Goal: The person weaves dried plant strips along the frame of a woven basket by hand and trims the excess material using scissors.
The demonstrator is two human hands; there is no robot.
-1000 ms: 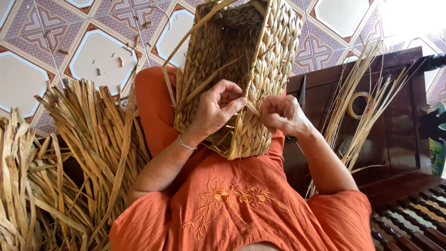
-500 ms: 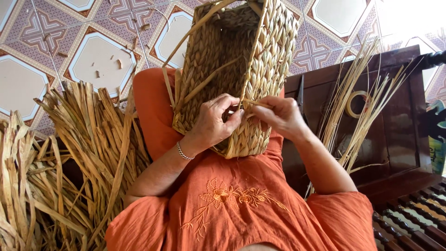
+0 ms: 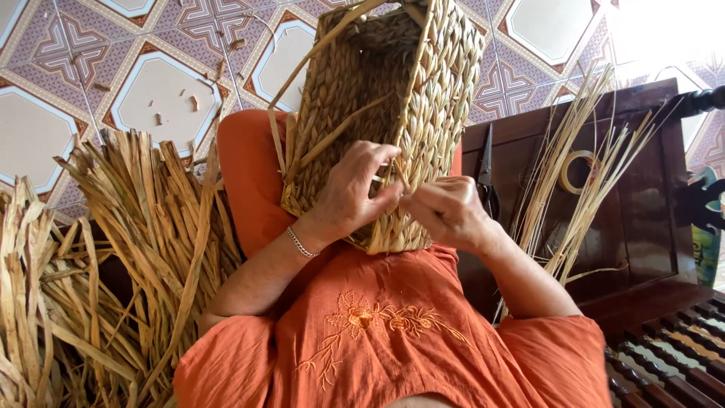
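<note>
A rectangular woven straw basket [image 3: 427,98] lies tilted on my lap, over my orange clothing. My left hand [image 3: 353,193], with a thin bracelet at the wrist, grips the basket's lower edge, thumb and fingers pressed on the weave. My right hand [image 3: 447,213] meets it from the right, its fingertips pinching a thin straw strand [image 3: 394,171] at that same edge. The two hands touch at the fingertips. A loose straw stem [image 3: 343,128] runs across the inside of the basket.
Bundles of dried flat straw [image 3: 136,249] pile up at my left. At the right stands a dark wooden table [image 3: 649,227] with black scissors [image 3: 486,174], a tape roll [image 3: 578,171] and thin straw stems [image 3: 563,219]. Patterned floor tiles [image 3: 166,91] lie beyond.
My right hand moved left from a little apart and joined my left hand at the basket's edge. The left hand's fingers closed further onto the weave.
</note>
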